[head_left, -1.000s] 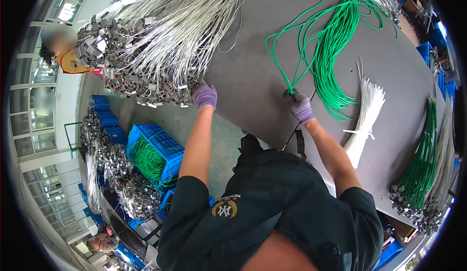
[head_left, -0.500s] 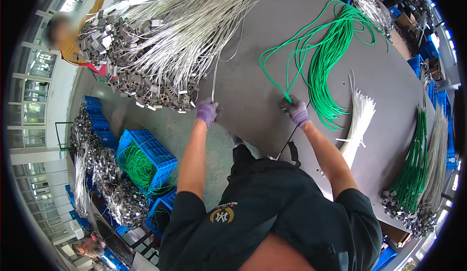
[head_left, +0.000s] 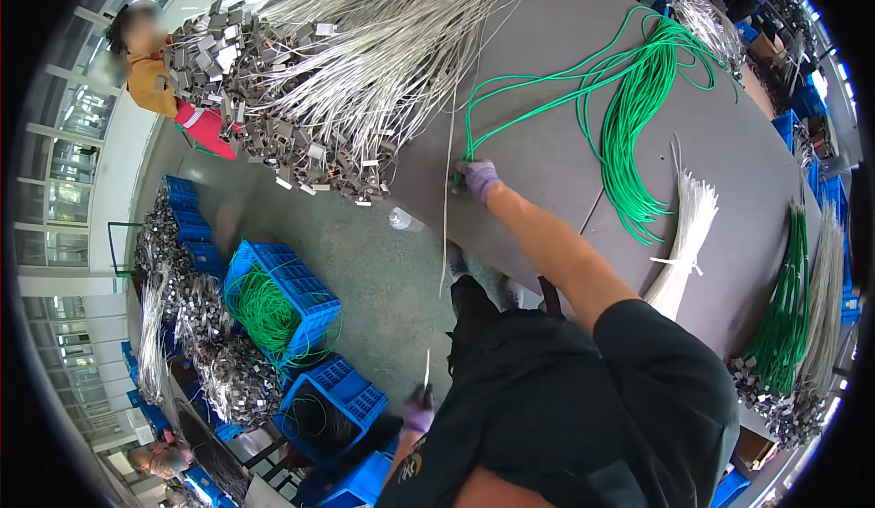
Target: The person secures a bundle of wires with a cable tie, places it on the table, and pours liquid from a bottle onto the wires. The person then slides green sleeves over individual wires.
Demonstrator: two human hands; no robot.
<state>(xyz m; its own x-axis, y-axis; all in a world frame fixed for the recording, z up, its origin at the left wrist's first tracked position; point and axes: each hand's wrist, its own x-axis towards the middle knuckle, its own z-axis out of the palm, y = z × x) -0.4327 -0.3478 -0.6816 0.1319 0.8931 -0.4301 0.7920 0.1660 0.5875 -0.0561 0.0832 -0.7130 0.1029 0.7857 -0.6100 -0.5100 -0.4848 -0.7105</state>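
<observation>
My right hand (head_left: pixel 478 178), in a purple and dark glove, is closed on the ends of several green cables (head_left: pixel 629 116) at the table's near edge. The rest of that green bundle lies across the grey table (head_left: pixel 538 171). Low beside my body, my left hand (head_left: pixel 418 411) is closed round a short pale strip (head_left: pixel 427 367) that points upward. A thin whitish strand (head_left: pixel 447 207) hangs over the table edge just left of my right hand. White and silvery wires (head_left: pixel 383 61) with grey metal-like connectors (head_left: pixel 301 143) are heaped at the upper left.
A tied white bundle (head_left: pixel 684 239) lies right of the green cables, with green and clear bundles (head_left: pixel 788 307) farther right. Blue crates (head_left: pixel 301 289) stand on the floor at left, one holding green cable. A person in yellow (head_left: pixel 150 84) is beyond the connector heap. A bottle (head_left: pixel 406 220) is near the edge.
My left hand has dropped from the table edge to beside my body, with a pale strip in it. My right hand has moved left, drawing the green ends along.
</observation>
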